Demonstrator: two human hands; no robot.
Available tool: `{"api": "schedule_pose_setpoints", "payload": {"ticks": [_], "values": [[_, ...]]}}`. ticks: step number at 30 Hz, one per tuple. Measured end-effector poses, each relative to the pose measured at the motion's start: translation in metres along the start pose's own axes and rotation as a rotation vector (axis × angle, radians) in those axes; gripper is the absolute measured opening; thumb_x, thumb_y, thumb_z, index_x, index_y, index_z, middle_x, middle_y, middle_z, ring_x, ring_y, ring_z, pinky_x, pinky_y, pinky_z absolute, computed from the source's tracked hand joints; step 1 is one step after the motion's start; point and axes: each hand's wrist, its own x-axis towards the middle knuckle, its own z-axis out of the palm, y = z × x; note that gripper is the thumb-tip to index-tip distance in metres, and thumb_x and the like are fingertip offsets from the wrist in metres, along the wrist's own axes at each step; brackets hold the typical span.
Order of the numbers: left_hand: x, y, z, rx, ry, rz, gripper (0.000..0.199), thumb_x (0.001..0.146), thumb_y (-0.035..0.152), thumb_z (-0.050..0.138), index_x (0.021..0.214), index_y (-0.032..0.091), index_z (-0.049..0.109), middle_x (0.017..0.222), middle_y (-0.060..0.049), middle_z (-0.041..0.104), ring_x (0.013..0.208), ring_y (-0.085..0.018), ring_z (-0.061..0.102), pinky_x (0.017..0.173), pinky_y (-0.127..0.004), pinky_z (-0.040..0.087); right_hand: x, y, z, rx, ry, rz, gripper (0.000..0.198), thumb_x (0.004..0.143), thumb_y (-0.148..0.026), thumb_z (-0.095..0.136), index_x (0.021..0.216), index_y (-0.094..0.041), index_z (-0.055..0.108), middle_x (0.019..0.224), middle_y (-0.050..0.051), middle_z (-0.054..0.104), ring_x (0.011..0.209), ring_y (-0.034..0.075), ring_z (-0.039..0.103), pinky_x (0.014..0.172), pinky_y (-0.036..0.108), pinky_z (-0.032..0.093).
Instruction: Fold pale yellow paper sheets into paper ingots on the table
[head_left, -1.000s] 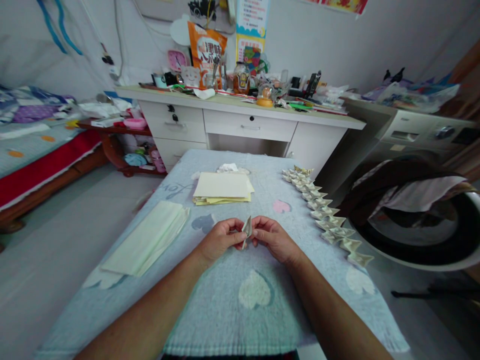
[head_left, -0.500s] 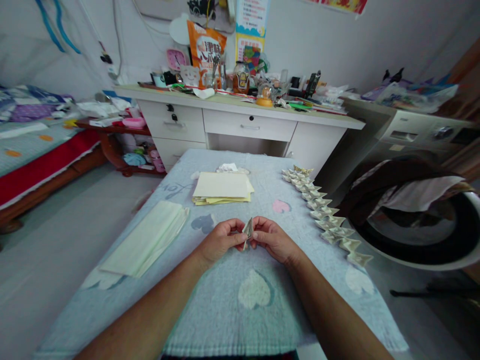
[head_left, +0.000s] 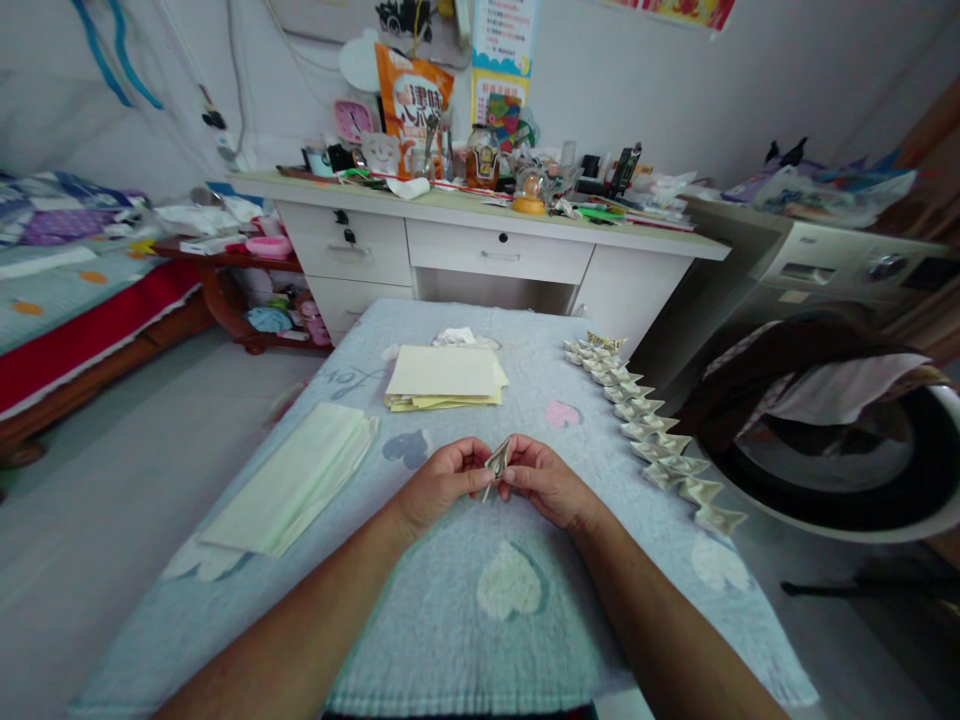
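A small folded paper piece [head_left: 498, 460] is pinched between both hands above the middle of the cloth-covered table [head_left: 420, 640]. My left hand [head_left: 446, 480] grips its left side with thumb and fingers. From the other side my right hand [head_left: 544, 480] holds it the same way. The piece stands with a pointed tip up and an opening facing me; its lower part narrows between the thumbs. Along the table's right edge runs a row of several folded paper pieces [head_left: 649, 428], nested end to end.
Beyond my hands lies a stack of cream and yellow paper sheets [head_left: 442, 372], with crumpled white paper [head_left: 454, 336] behind it. Long pale folded sheets [head_left: 292, 480] lie at left. A white desk [head_left: 495, 245] stands ahead; a washing machine [head_left: 825, 270] with its door open is at right.
The folded paper has opened a little wider between my fingers and its tip leans slightly further right. Both hands have stayed nearly in place.
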Motion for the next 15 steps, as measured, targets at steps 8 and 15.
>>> {"api": "schedule_pose_setpoints", "payload": {"ticks": [8, 15], "values": [[0.0, -0.0006, 0.0003, 0.018, 0.003, 0.007, 0.026, 0.073, 0.032, 0.07, 0.084, 0.014, 0.056, 0.068, 0.002, 0.054, 0.061, -0.009, 0.046, 0.058, -0.022, 0.034, 0.0006, -0.001, -0.0001, 0.027, -0.018, 0.012, 0.023, 0.071, -0.028, 0.077, 0.083, -0.016, 0.061, 0.076, 0.0, 0.062, 0.064, 0.01, 0.056, 0.06, 0.021, 0.044], [-0.0002, -0.0012, 0.0007, 0.011, 0.007, 0.001, 0.026, 0.073, 0.032, 0.07, 0.085, 0.014, 0.056, 0.071, 0.001, 0.054, 0.061, -0.009, 0.046, 0.057, -0.022, 0.034, 0.0001, 0.0001, -0.0013, 0.067, -0.003, 0.029, 0.026, 0.069, -0.03, 0.078, 0.085, -0.014, 0.065, 0.076, 0.001, 0.064, 0.067, 0.011, 0.059, 0.07, 0.024, 0.046]]}}
